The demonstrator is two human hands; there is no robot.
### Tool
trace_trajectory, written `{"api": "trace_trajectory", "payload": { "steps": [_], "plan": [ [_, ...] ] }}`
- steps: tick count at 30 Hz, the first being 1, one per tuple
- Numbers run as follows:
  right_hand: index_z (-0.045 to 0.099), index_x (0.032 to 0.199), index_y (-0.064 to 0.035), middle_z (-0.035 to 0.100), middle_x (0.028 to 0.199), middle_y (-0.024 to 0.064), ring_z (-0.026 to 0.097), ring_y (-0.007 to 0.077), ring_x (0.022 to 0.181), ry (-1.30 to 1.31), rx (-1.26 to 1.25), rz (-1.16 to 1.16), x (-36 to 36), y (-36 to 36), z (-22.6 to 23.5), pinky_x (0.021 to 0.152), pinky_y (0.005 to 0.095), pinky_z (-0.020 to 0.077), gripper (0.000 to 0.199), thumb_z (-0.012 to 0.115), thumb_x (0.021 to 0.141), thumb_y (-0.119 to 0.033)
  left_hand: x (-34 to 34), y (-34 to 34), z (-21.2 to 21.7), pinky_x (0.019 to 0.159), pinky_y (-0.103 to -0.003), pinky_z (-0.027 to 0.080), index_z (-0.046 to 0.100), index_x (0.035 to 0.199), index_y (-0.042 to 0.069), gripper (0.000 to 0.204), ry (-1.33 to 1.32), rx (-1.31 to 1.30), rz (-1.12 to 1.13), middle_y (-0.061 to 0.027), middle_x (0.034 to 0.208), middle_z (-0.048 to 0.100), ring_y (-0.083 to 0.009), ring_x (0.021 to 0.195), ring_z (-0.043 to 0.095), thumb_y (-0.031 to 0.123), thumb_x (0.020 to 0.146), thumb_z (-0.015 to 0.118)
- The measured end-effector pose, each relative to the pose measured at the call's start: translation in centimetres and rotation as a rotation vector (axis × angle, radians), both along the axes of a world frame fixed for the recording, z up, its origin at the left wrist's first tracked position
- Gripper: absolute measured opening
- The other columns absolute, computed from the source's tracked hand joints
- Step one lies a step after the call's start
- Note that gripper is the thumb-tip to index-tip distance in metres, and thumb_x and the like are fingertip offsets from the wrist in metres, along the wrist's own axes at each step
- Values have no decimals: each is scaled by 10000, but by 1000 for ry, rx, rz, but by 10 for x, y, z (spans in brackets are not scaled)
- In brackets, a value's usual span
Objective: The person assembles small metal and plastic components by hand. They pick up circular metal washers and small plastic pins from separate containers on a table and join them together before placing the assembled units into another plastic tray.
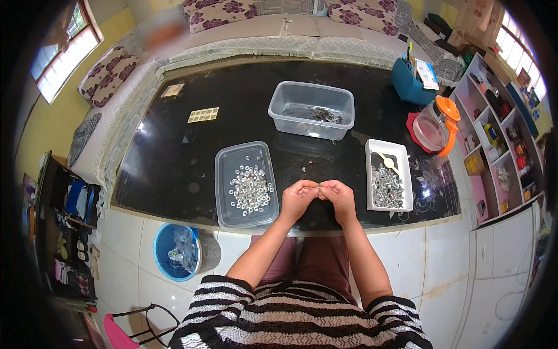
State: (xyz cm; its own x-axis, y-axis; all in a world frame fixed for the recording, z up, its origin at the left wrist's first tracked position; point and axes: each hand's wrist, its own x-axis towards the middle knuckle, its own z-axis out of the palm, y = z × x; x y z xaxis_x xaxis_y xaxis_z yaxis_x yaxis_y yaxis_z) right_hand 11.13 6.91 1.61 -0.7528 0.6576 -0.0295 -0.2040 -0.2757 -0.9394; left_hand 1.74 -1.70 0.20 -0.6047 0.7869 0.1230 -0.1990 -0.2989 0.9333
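Note:
My left hand (297, 198) and my right hand (339, 196) meet fingertip to fingertip over the near edge of the black table (174, 145). Both are pinched together around something tiny that I cannot make out. Left of them lies a clear plastic lid (226, 166) bearing many small silvery rings (251, 189) that look like washers or nuts. On the right, a white open box (400, 152) holds a heap of small metal pieces (386, 187) and a cream-coloured spoon (388, 163). Beyond my hands stands a clear plastic tub (290, 125) with small dark pieces (325, 115) on its bottom.
An orange-lidded jug (433, 131) and a teal holder (407, 81) stand at the table's right. A gold-coloured card (203, 114) lies far left. Below the left edge sits a blue bin (165, 262); a pink shelf unit (491, 134) is at the right.

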Motion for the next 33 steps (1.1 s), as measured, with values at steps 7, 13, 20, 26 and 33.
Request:
{"api": "trace_trajectory", "payload": {
  "steps": [7, 13, 20, 26, 33],
  "plan": [
    [543, 831, -1, 577, 733, 49, 547, 91, 637, -7, -156, 76, 3, 7, 0, 619, 194, 440, 107, 562, 737, -49, 1, -2, 17, 575, -154, 421, 551, 815, 2, 92, 213, -156, 60, -13, 716, 573, -29, 639, 516, 29, 729, 574],
    [536, 830, -10, 574, 727, 51, 550, 96, 642, 54, -256, 136, -2, 2, 1, 616, 199, 448, 99, 558, 741, -49, -10, -11, 30, 556, -154, 413, 559, 789, 10, 83, 424, -214, 98, -5, 707, 561, -25, 627, 510, 38, 717, 589],
    [533, 821, -13, 574, 742, 57, 548, 100, 648, 54, -245, 165, -6, 0, -1, 620, 208, 451, 89, 554, 739, -42, -20, -25, 35, 554, -170, 416, 576, 765, 17, 87, 503, -258, 84, -19, 722, 536, -45, 607, 504, 50, 692, 611],
    [532, 811, -17, 576, 745, 59, 549, 105, 649, 71, -259, 161, -3, 4, -2, 617, 211, 451, 80, 553, 737, -37, -71, -64, 44, 561, -193, 413, 583, 776, 14, 162, 698, -465, 184, -29, 684, 514, -77, 575, 482, 21, 624, 637],
    [533, 800, -24, 578, 741, 57, 549, 103, 650, 56, -236, 182, -6, 3, -2, 612, 210, 449, 72, 556, 734, -40, -95, -84, 45, 598, -244, 425, 590, 815, 11, 232, 928, -607, 178, -72, 730, 534, -151, 632, 519, 27, 593, 657]
  ]
}}
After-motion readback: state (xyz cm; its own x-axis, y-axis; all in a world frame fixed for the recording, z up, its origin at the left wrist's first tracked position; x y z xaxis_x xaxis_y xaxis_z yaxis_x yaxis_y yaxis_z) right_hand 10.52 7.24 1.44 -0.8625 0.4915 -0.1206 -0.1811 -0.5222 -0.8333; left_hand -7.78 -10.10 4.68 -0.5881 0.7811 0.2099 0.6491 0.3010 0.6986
